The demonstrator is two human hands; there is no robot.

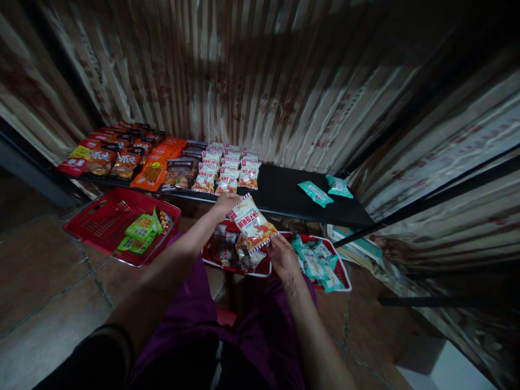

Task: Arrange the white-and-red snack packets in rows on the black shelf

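Note:
A white and orange snack bag (252,223) is held tilted in front of the shelf's edge, its printed side up. My right hand (283,255) pinches its lower right corner. At its upper left edge, the closed fingers of my left hand (227,206) grip it, partly hidden by the bag. Matching white snack bags (229,176) stand in rows on the black shelf (278,187), just beyond my left hand. Below the held bag is a red basket (260,275) with brown-looking packets (225,252) inside.
Orange packets (156,165), brown packets (181,172) and red-and-black packets (101,161) line the shelf's left. Two teal packets (316,193) lie at its right. A left basket (95,222) holds green packets (140,233); a right basket (347,276) holds teal ones. Black poles (430,200) slant at right.

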